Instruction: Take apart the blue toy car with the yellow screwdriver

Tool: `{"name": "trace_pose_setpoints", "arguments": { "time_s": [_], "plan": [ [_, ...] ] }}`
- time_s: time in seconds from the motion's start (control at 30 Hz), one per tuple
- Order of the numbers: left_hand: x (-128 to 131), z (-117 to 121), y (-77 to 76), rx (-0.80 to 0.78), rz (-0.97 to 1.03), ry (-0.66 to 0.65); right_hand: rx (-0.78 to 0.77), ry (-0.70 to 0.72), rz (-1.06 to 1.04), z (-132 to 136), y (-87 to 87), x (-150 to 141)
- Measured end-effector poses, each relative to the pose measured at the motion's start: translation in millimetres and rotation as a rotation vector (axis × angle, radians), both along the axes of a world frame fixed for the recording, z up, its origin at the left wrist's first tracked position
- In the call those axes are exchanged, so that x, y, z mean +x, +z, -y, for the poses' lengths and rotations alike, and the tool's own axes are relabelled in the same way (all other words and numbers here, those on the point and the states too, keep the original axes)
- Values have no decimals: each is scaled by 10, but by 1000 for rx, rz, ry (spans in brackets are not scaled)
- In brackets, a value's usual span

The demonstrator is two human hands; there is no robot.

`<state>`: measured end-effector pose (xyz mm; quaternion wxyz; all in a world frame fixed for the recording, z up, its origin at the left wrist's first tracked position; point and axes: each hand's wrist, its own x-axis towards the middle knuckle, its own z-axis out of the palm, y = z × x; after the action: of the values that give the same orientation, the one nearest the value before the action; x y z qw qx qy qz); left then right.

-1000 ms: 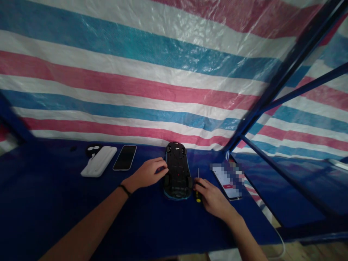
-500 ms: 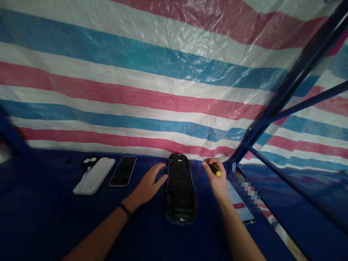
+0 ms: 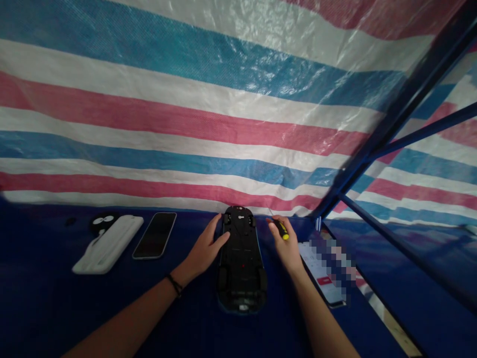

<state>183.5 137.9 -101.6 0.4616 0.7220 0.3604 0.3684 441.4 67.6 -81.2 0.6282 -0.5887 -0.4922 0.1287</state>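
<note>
My left forearm reached in from the lower left, with a dark braided band (image 3: 174,285) around the wrist, and my left hand (image 3: 204,244) lay low beside the toy car (image 3: 241,263). That hand was open, its fingers loosely spread, and my fingertips (image 3: 223,234) met the car's edge near its upper end. The car lay lengthwise on the dark blue tabletop (image 3: 44,308), underside up, with its black chassis and wheels showing and a thin blue line along its rim.

My right forearm came up from the lower right, and my right hand (image 3: 286,246) stood just beside the car, not touching it. Its fingers were curled closed around the yellow-handled screwdriver (image 3: 283,231), and the thin shaft was too faint for me to follow.

Left of the car lay a dark smartphone (image 3: 154,235) and a white case (image 3: 108,244), with a black round object (image 3: 103,223) at the case's far end. Right of my right hand lay a second smartphone (image 3: 322,271), its lit screen partly pixelated.
</note>
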Motion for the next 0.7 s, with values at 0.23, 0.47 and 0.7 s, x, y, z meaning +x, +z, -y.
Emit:
{"name": "trace_pose_setpoints", "arguments": {
  "time_s": [0.23,0.47,0.7],
  "plan": [
    [41,62,28,19,30,-82,-79,87,59,8,-59,-170],
    [48,74,15,43,69,-116,-147,164,166,47,-96,-212],
    [47,66,-17,2,60,-121,-175,142,258,78,-75,-224]
  ]
}}
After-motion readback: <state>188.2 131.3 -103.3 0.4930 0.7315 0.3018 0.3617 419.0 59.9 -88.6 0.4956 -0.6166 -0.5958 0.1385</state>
